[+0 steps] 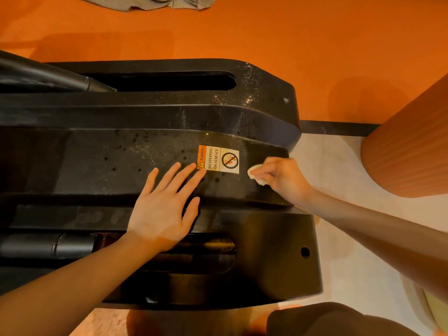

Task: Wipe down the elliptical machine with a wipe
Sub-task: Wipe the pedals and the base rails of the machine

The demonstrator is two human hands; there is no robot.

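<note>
The black rear housing of the elliptical machine [145, 112] fills the middle of the view, dusty and speckled on top. A warning sticker [219, 159] sits on its central ridge. My left hand [167, 204] lies flat on the ridge, fingers straight and spread, fingertips touching the sticker's left edge. My right hand [282, 177] grips a small crumpled white wipe [255, 174] and presses it on the housing just right of the sticker, near the machine's end.
An orange ribbed column [409, 151] stands at the right, close to my right arm. Orange floor [266, 32] lies beyond the machine, pale floor [339, 238] to its right. A grey cloth [157, 2] lies at the top edge. Slots with rails run along both sides of the ridge.
</note>
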